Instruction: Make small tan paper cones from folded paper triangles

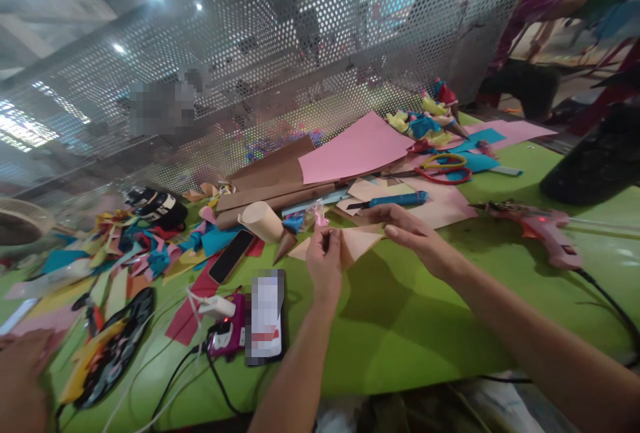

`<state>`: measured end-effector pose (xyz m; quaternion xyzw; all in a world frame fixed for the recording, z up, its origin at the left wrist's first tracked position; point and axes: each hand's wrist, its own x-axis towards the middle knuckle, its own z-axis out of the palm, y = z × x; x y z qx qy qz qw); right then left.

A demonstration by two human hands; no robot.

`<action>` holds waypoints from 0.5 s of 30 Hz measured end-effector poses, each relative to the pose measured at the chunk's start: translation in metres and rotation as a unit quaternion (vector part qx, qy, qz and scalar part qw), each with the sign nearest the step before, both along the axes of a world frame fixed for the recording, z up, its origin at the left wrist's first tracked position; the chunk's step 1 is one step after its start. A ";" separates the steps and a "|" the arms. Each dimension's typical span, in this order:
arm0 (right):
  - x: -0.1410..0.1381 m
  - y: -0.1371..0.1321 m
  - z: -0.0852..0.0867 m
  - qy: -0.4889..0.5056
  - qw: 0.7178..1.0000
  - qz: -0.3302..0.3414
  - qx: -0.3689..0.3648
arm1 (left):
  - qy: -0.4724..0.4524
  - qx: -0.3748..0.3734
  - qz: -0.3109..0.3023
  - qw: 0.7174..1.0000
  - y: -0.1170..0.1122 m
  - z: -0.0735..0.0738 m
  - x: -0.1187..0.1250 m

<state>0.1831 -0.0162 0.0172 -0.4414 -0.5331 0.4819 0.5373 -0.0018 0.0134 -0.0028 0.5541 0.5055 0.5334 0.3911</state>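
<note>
My left hand [324,260] is closed in a pinch on a piece of cream paper [361,244], which bends at the middle and spreads to either side. My right hand [413,230] is at the paper's right corner, its thumb and fingers around that edge. Just above my left fingertips is a small pink piece [321,214] with something clear on top; whether it is held cannot be made out. A brown paper cone [285,246] with blue paper at its wide end lies left of my left hand. Beyond my right hand is a blue utility knife [397,200].
Red-and-yellow scissors [445,168], pink paper [357,150] and a paper roll [263,221] lie behind. A pink glue gun [550,230] is at right. Two phones, a purple power strip [234,330] with cables and another person's hand [23,380] are left. A perforated metal screen [300,53] stands behind.
</note>
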 end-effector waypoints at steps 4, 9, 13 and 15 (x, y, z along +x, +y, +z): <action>-0.002 0.001 -0.005 -0.041 0.998 -0.018 0.036 | 0.012 0.025 0.008 1.000 -0.004 0.005 0.001; -0.003 0.005 -0.006 -0.050 0.993 -0.089 0.051 | -0.011 0.021 -0.016 1.000 -0.002 0.008 0.001; -0.003 0.007 -0.006 -0.029 0.994 -0.100 0.025 | -0.022 0.017 -0.027 0.999 -0.001 0.008 0.000; -0.002 0.008 -0.007 -0.033 0.994 -0.106 0.014 | -0.022 0.022 -0.032 0.999 -0.001 0.008 0.000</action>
